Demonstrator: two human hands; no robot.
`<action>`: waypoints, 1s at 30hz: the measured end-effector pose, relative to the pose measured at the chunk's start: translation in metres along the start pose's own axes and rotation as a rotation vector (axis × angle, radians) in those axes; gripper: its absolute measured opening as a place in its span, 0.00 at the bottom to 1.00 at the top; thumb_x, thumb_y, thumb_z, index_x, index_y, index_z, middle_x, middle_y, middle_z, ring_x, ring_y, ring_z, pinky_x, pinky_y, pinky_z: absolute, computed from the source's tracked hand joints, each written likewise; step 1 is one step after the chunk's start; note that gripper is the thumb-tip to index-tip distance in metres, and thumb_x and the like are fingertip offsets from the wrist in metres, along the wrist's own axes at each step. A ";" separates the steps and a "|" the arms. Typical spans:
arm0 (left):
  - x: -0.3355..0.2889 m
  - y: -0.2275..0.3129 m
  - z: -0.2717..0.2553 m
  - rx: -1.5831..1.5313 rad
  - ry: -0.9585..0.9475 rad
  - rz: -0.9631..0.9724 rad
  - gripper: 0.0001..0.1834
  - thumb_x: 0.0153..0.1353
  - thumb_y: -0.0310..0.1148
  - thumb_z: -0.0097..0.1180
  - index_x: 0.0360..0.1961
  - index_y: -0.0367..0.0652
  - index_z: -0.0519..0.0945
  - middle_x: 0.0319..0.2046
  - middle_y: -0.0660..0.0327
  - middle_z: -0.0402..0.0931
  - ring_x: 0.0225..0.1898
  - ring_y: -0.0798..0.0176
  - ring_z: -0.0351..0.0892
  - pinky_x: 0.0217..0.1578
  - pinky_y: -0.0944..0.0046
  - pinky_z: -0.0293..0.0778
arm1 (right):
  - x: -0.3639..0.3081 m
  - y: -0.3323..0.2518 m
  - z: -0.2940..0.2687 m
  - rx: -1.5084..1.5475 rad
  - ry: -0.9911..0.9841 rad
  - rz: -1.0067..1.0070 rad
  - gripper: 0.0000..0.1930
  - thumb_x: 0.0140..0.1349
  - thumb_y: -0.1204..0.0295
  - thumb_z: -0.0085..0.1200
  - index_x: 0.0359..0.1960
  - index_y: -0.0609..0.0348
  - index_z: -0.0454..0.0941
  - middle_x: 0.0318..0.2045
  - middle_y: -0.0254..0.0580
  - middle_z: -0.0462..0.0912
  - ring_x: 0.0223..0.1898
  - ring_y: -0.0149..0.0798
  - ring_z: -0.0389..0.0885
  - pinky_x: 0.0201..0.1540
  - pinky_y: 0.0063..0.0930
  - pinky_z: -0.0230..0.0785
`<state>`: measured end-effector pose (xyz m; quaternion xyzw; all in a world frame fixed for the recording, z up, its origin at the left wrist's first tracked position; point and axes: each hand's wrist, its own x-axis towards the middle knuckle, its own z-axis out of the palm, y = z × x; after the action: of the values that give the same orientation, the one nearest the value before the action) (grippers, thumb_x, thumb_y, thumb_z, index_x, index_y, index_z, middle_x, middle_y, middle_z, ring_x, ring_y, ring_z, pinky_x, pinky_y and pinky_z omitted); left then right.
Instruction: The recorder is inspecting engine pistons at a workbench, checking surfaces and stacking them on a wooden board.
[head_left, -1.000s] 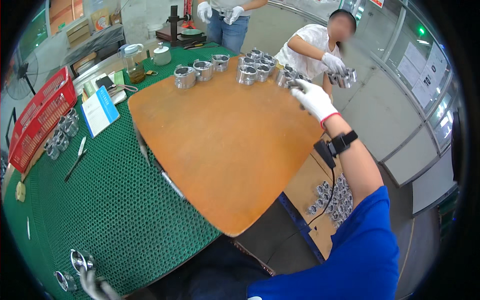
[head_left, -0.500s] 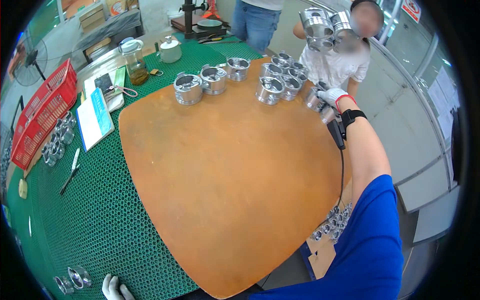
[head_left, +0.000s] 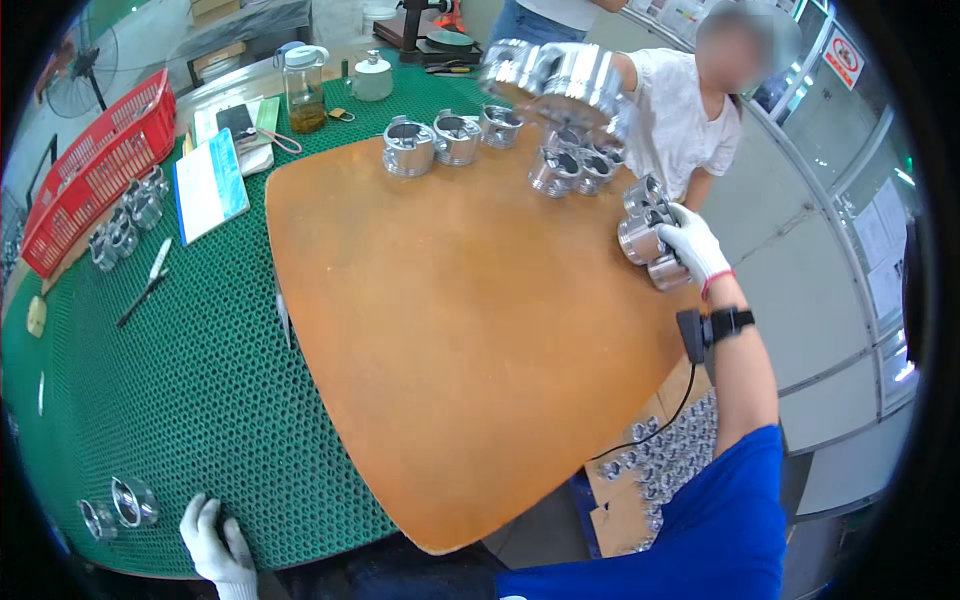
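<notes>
At the right edge of the brown board (head_left: 450, 320), my right hand (head_left: 692, 245), in a white glove, grips a cluster of shiny metal pistons (head_left: 642, 236). Its fingers are partly hidden behind the parts. My left hand (head_left: 215, 545), also gloved, lies on the green mat (head_left: 270, 440) with its fingers apart and nothing in it. Just left of it, two pistons (head_left: 134, 501) rest on the mat. Beyond my right hand, a co-worker holds several more pistons (head_left: 565, 82) in the air over the board's far edge.
Several pistons (head_left: 408, 148) line the far left of the board; another group (head_left: 556, 172) stands far right. A red basket (head_left: 95, 170), notebook (head_left: 212, 186), glass jug (head_left: 303, 90) and teapot (head_left: 372, 78) are at the left and back. Many pistons (head_left: 665, 450) lie below the board's right side.
My right hand has come nearer with the pistons. The co-worker's pistons have moved left over the board's far edge. The view has shifted, showing more of my left hand.
</notes>
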<state>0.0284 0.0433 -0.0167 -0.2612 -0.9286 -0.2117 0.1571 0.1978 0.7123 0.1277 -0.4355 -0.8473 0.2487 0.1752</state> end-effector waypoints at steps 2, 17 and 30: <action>-0.004 -0.002 -0.004 -0.012 0.039 0.042 0.16 0.61 0.33 0.53 0.46 0.33 0.76 0.50 0.45 0.72 0.51 0.45 0.73 0.54 0.53 0.69 | -0.034 0.010 0.003 0.487 0.010 -0.138 0.17 0.58 0.77 0.50 0.50 0.62 0.74 0.38 0.30 0.80 0.35 0.24 0.78 0.36 0.18 0.70; -0.013 -0.103 -0.058 -0.303 0.025 0.056 0.20 0.56 0.21 0.53 0.52 0.33 0.73 0.56 0.44 0.70 0.59 0.44 0.68 0.59 0.54 0.66 | -0.361 -0.134 0.206 1.558 -0.890 0.320 0.22 0.67 0.61 0.47 0.58 0.59 0.67 0.49 0.47 0.78 0.48 0.43 0.79 0.50 0.41 0.76; -0.011 -0.125 -0.036 -0.089 0.197 0.002 0.24 0.56 0.29 0.61 0.54 0.36 0.73 0.59 0.40 0.65 0.59 0.42 0.68 0.57 0.53 0.67 | -0.407 -0.219 0.316 1.855 -1.202 0.522 0.32 0.67 0.46 0.40 0.61 0.60 0.64 0.58 0.48 0.71 0.58 0.47 0.71 0.61 0.43 0.66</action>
<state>-0.0252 -0.0748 -0.0287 -0.2469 -0.8980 -0.2774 0.2360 0.1204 0.1830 -0.0363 -0.1112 -0.1661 0.9779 -0.0620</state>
